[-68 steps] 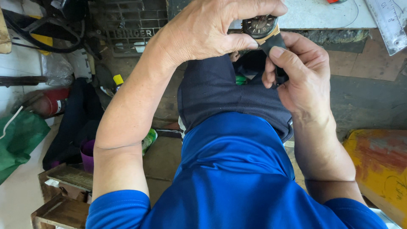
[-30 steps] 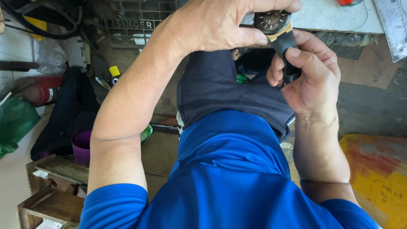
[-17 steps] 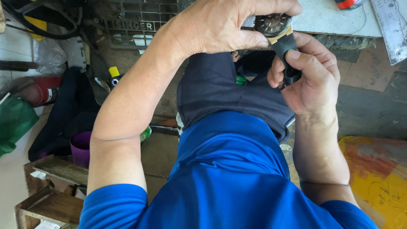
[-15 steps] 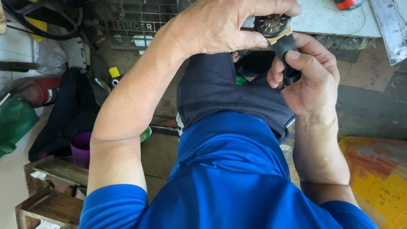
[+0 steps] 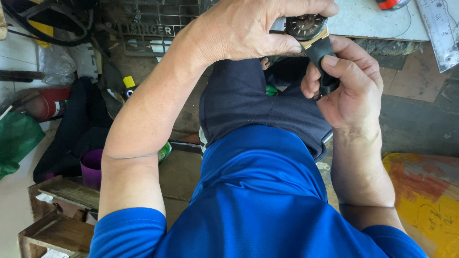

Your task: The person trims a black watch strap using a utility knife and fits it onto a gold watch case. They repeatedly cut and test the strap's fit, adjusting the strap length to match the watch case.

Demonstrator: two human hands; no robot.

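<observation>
A wristwatch (image 5: pixel 307 26) with a dark round dial, a gold-coloured case and a black strap (image 5: pixel 323 62) is held up in front of me, above my lap. My left hand (image 5: pixel 248 28) grips the watch case from the left, thumb and fingers closed around it. My right hand (image 5: pixel 346 83) pinches the black strap just below the case, between thumb and fingers. Below the hands I see my dark trousers (image 5: pixel 248 105) and blue shirt (image 5: pixel 258 200).
A grey worktop (image 5: pixel 377 24) with a metal ruler (image 5: pixel 437 28) lies beyond the hands. A black cast-iron treadle grille (image 5: pixel 153 28) stands at upper left. On the floor to the left: a purple cup (image 5: pixel 91 167), wooden boxes (image 5: pixel 52 224), a green bag (image 5: pixel 16 141). A yellow-orange surface (image 5: pixel 425 196) is at right.
The view has drifted slightly; both hands keep their hold on the watch, which has shifted a little up and to the right. My right fingers have shifted a little on the strap.
</observation>
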